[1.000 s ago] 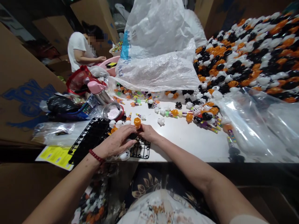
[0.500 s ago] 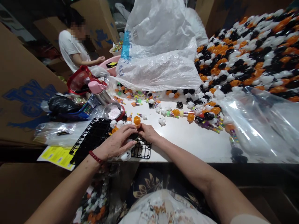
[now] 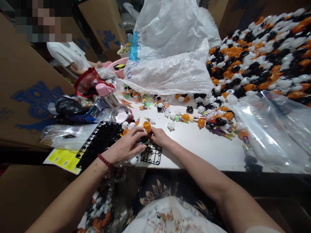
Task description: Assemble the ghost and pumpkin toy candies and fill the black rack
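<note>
My left hand (image 3: 127,144) curves over the loose toy heads, its thumb and fingers on either side of a dark rounded toy head (image 3: 144,139). Its fingertips come close to an orange pumpkin head (image 3: 147,126), which stands upright. My right hand (image 3: 159,137) has its fingers closed at the pumpkin head's lower right side; its fingertips are partly hidden. Under both hands lies a black plastic grid rack (image 3: 155,155). A white toy head with a face (image 3: 135,159) sits below my left thumb. More white and orange heads (image 3: 125,131) lie behind my left hand.
A larger black grid rack (image 3: 93,142) lies left, beside a steel bowl (image 3: 119,115) and pink-capped bottle (image 3: 107,94). Toy-topped tubes (image 3: 222,127) lie right, near clear plastic bags (image 3: 272,129). Behind are a white sack (image 3: 170,58) and heaped toy heads (image 3: 262,61). A co-worker (image 3: 70,58) is at left.
The view has turned slightly left, so everything sits further right. The co-worker's head and body have shifted left. My hands and the pumpkin head keep nearly the same position over the rack.
</note>
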`<action>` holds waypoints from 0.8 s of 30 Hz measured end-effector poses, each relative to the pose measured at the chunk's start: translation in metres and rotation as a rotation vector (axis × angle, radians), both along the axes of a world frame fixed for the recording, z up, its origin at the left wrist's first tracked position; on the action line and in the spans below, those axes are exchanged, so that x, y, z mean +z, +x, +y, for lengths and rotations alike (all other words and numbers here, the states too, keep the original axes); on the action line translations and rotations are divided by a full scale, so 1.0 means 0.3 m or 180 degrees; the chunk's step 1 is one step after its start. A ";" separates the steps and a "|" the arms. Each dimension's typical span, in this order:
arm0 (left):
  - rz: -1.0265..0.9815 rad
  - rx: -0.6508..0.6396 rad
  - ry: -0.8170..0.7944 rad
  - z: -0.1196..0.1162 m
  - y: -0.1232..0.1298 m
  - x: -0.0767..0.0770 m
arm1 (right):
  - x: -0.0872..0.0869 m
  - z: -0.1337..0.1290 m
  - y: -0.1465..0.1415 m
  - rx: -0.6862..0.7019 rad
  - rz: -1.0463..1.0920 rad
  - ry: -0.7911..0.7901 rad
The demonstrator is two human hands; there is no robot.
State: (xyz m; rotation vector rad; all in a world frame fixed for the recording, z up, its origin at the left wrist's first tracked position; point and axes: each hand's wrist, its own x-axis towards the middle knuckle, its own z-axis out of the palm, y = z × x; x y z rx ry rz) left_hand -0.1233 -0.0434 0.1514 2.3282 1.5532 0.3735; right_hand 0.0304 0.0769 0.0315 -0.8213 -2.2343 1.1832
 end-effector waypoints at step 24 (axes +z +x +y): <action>-0.0010 -0.0057 0.0026 0.024 0.018 -0.007 | -0.004 0.025 0.028 0.0134 0.0444 -0.1625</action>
